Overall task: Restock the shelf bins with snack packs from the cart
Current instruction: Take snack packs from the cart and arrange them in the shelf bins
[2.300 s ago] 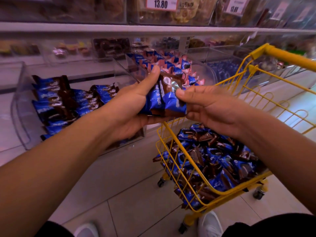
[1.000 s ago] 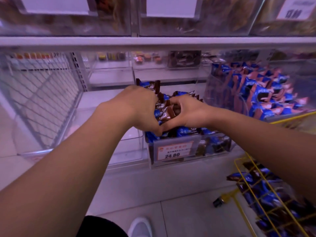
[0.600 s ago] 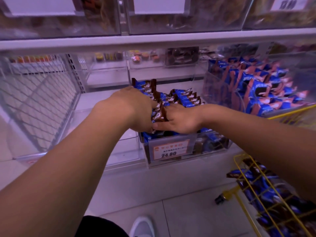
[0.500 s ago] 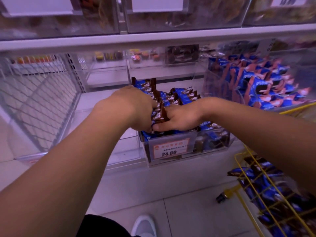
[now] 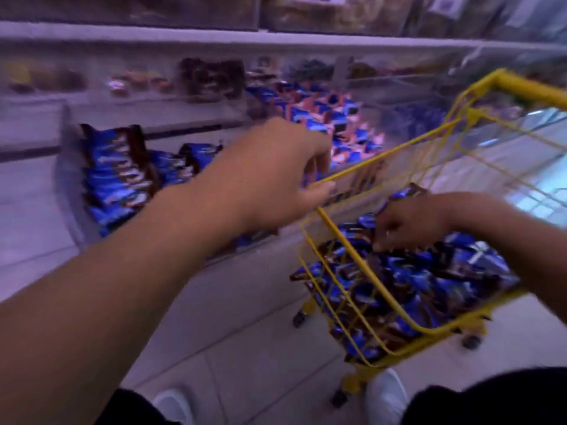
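Right hand perhaps on cart packs

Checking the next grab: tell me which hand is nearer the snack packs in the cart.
Right. The right hand is down on the snack packs inside the cart; the left hand hovers beside the rim.

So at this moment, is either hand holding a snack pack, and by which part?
The left hand holds nothing. The right hand is down among the snack packs in the cart, fingers curled; blur hides any grip.
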A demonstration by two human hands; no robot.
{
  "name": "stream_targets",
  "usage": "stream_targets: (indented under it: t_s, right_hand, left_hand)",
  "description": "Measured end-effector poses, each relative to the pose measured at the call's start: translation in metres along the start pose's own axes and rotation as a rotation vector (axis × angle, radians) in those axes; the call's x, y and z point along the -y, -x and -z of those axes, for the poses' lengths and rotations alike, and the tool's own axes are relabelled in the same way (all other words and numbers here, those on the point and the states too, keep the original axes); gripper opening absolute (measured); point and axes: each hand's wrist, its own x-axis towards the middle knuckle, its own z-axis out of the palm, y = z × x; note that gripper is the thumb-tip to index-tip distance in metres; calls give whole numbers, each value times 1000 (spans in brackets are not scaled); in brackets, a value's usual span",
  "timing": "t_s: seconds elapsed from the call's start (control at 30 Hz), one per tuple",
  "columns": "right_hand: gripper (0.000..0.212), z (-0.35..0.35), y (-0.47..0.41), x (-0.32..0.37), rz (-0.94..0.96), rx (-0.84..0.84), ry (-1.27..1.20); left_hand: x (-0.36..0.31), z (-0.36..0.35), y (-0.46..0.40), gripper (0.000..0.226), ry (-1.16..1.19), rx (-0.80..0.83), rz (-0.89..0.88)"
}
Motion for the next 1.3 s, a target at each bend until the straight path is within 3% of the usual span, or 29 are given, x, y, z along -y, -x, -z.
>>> stream_targets:
  t_s: [0.07, 0.13, 0.2, 0.33, 0.43, 0.53, 0.63, 0.67, 0.73, 0.8, 0.87, 0.93, 1.07, 1.13, 1.23, 1.3]
  right_hand:
    - [39, -33, -9, -18, -181, 250, 108]
    - [41, -54, -12, -23, -231, 353, 62]
    - [37, -66, -9, -10, -179, 351, 6]
    - [54, -86, 16, 35, 57, 477, 410]
    - [56, -101, 37, 53, 139, 563, 557]
    - [56, -68, 40, 53, 138, 462, 486]
    - [58, -27, 25, 46, 122, 106, 332]
    - [64, -23, 17, 46, 135, 55, 266]
    - [85, -31, 5, 50, 132, 109, 257]
    - [105, -47, -5, 51, 64, 102, 403]
    - [110, -57, -14, 47, 6, 28, 439]
    - [104, -58, -19, 42, 8, -37, 423]
    - [77, -60, -23, 40, 52, -89, 393]
    - [57, -56, -21, 39, 90, -78, 380]
    - [37, -40, -15, 35, 90, 26, 347]
    - [26, -31, -8, 24, 14, 186, 201]
  left_hand:
    - [-25, -37, -20, 26, 1, 185, -114]
    - [-36, -66, -32, 28, -34, 419, -143]
    - [-39, -79, -41, 36, -62, 603, -105]
    - [-44, -85, -48, 41, -20, 755, -23]
    - [-49, -96, -42, 40, -26, 920, 11]
    - [-52, -107, -41, 34, -100, 828, -51]
    - [-55, -109, -34, 46, -154, 714, -19]
    - [-56, -109, -31, 47, -189, 700, -5]
    - [-52, -110, -22, 39, -274, 723, 15]
    - [-48, -111, -13, 30, -317, 794, 51]
    - [-46, -110, -6, 26, -312, 863, 77]
    - [-48, -109, -6, 32, -298, 932, 96]
    - [-54, -114, -8, 55, -353, 1250, 128]
    - [-54, -116, -8, 62, -308, 1282, 160]
    - [-54, -118, -11, 84, -200, 1297, 199]
    - [-53, -121, -12, 88, -159, 1322, 199]
